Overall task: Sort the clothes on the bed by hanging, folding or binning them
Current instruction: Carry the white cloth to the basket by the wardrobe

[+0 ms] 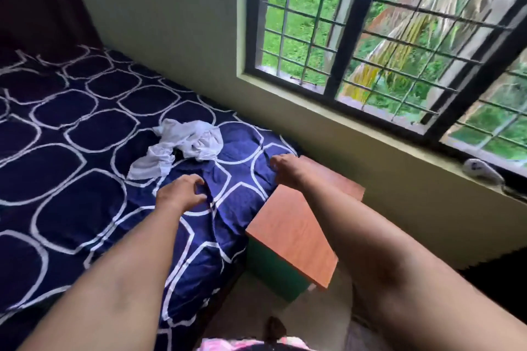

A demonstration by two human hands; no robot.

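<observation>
White garment (182, 141): crumpled in a heap, its kind cannot be told; a dark thing (178, 153) under it is mostly hidden.
Left hand (179, 192): fingers curl at a fold of the bed cover (85, 128); if they pinch it is not clear.
Right hand (283, 164): fingertips blurred at the edge of the cover.
Side table (291, 236): partly covered by the right forearm (356, 222).
Sill object (482, 171): whitish, too blurred to name.

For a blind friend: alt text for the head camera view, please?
A person's left hand and right hand reach toward a bed with a navy ringed sheet, where a crumpled white garment lies. A wood-topped side table stands beside it, under a barred window.
</observation>
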